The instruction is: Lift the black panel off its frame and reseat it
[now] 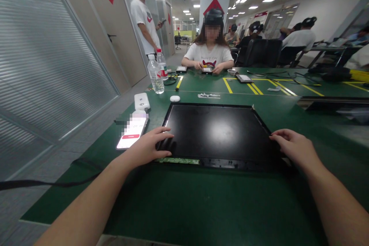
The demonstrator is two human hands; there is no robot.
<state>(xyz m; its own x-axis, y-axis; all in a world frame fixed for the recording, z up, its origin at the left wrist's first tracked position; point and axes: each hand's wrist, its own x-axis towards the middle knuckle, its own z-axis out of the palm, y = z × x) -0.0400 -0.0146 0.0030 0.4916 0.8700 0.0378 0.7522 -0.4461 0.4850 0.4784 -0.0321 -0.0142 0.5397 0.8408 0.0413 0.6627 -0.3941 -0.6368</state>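
Lying on the green table (219, 200), the black panel (213, 128) has the left hand (152, 145) at its left edge, fingers spread apart, and the right hand (295, 147) at its right, fingertips bunched, though whether they clamp it I cannot tell, with a green circuit strip (181, 160) along the near left edge.
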